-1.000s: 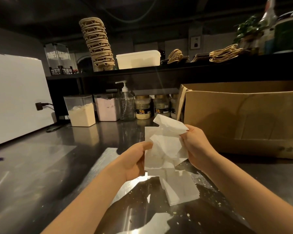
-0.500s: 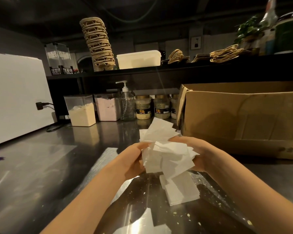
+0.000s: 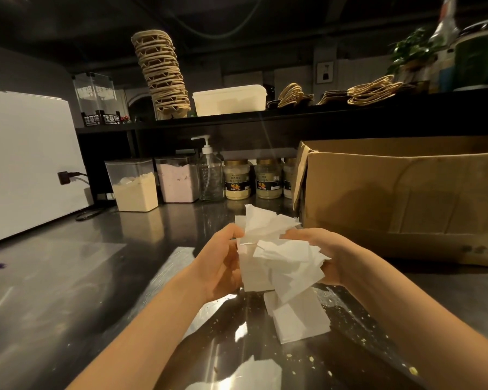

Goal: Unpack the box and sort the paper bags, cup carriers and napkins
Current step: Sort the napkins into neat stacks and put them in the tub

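Napkins [image 3: 276,257] — a loose, uneven bunch — are held above the counter [image 3: 68,291], left hand [image 3: 220,266] and right hand [image 3: 324,249] both w/ grip closed on them. Sheets fan out at angles, so a few may slip & scatter beside the stack [image 3: 302,322] below.

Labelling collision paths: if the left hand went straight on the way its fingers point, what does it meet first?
The napkins it already grips: the left hand points rightward into the bunch. Just past them, likely the right hand, though depth is unclear.
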Tool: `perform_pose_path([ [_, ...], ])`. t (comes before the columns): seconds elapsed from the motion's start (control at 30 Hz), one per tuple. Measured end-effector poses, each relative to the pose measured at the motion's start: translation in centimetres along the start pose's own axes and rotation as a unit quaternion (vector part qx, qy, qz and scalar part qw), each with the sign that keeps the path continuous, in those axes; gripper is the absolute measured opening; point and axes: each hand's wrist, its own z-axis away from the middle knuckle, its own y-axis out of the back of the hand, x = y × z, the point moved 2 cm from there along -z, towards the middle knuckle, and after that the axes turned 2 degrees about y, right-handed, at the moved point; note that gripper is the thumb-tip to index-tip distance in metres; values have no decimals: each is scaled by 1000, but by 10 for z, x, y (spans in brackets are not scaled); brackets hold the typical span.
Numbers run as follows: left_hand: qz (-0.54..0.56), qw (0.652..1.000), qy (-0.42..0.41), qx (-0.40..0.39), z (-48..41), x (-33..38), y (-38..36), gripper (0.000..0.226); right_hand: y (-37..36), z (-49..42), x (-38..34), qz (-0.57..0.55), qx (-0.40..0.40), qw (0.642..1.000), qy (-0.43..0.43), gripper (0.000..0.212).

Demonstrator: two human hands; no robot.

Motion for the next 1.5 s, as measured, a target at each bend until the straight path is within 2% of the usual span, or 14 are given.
perform_pose_path([
  [0.13,-22,999,8,-46,2,2,0,34,1,-1,0,0,6,1000,2,4],
  [0.23,-20,997,11,-73,4,2,0,46,1,-4,1,4,0,1000,-3,14],
  [0.3,-16,997,6,-76,5,2,0,44,2,-5,1,15,-6,1000,0,17],
  [0.43,-47,999,0,-21,1,-1,2,47,0,-5,0,63,-10,998,24,16],
  [0.6,-9,999,8,42,-4,-1,5,25,-5,-8,-1,139,-20,988,57,22],
  [0.7,-12,997,5,81,-7,-3,7,25,-6,-7,-2,141,-39,986,77,24],
  [0.83,66,991,-8,115,-11,1,13,29,-5,-4,-4,142,-62,983,95,26],
  [0.97,99,985,-26,139,-11,5,20,29,-1,1,-7,121,-87,980,132,22],
  [1.07,49,990,-15,128,-7,5,18,31,2,5,-15,68,-119,975,175,29],
  [1.17,-59,997,-9,51,-8,1,12,44,1,9,-22,7,-159,967,198,41],
  [1.23,-100,995,-11,3,-7,-1,9,39,-1,9,-22,-3,-170,964,206,43],
  [1.3,-100,995,-17,-24,-7,-3,8,28,-3,7,-18,20,-152,964,219,36],
  [1.4,-94,994,-20,-53,-3,-3,1,19,-3,-2,-11,63,-57,969,234,22],
  [1.5,-69,997,-9,-42,0,-2,-4,21,-2,-10,-6,97,23,963,249,15],
])
